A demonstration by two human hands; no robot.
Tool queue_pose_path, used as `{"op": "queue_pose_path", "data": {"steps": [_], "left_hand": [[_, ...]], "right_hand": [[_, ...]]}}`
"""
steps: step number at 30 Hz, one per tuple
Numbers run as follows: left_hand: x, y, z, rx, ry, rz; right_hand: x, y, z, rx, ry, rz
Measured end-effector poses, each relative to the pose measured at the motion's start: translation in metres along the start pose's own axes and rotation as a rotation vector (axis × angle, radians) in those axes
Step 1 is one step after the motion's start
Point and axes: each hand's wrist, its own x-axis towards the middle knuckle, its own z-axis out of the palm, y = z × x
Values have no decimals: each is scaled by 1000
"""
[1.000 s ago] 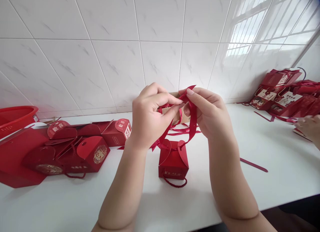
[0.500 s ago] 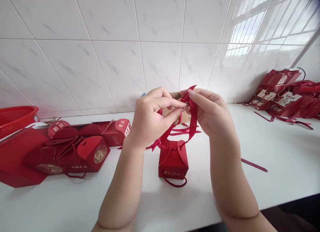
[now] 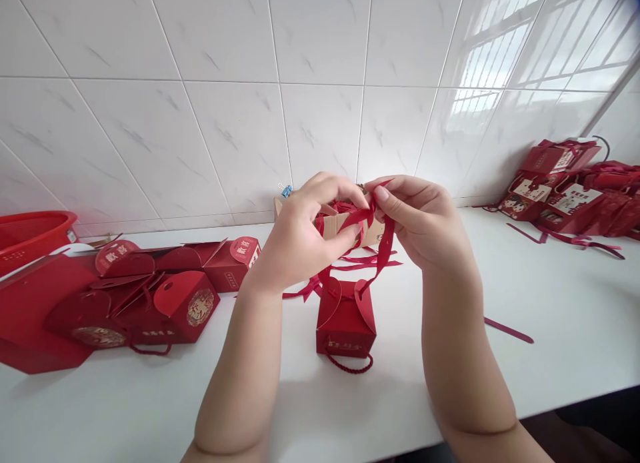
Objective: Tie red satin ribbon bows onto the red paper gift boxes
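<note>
A small red gift box (image 3: 346, 323) stands on the table, its curved flaps gathered at the top and a twisted red cord handle hanging in front. Red ribbon (image 3: 385, 243) threaded at its top rises to both hands. My right hand (image 3: 417, 216) pinches the ribbon between thumb and fingers above the box. My left hand (image 3: 313, 233) is beside it, thumb and index finger spread around a looped part of the ribbon. Whether the left fingertips touch the ribbon is hard to tell.
Several red gift boxes (image 3: 175, 310) and a red plastic basket (image 3: 37, 236) stand on the left. More ribboned boxes (image 3: 570, 196) are piled at the right against the tiled wall. Behind my hands is a cardboard box (image 3: 371, 233) holding ribbons. A loose ribbon strip (image 3: 510, 330) lies right.
My left fingers have parted from their pinch at the ribbon and shifted slightly left. A ribbon loop now shows between them. My right hand keeps its pinch; the gift box stays almost in place.
</note>
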Motion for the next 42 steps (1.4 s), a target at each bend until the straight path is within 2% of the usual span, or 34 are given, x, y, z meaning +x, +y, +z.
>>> {"op": "queue_pose_path", "data": {"steps": [2,6,9,14,19,28,32,38,42], "left_hand": [[-1,-1,-2,-34,-45,-75],[0,-5,-5,-54,-215,-268],[1,-6,-8,-73,-271,-338],[2,0,-15,-57,-230,-324],[3,2,-17,-185,-224,-347],[2,-7,-10,-315,-187,-368],[3,-12,-5,-282,-83,-371],[5,-10,-1,-176,-38,-330],[4,-6,-4,-96,-7,-311]], "right_hand": [[0,0,-2,-42,-2,-46],[-4,-3,-4,-134,-11,-123],[-6,-6,-7,-219,-55,-181],[-5,-3,-12,-426,-169,-230],[-2,2,-12,-541,-156,-303],[-3,2,-10,-494,-42,-368],[-3,3,-9,-453,-41,-367],[-3,1,-7,-441,-44,-326],[-3,0,-8,-417,-27,-363]]}}
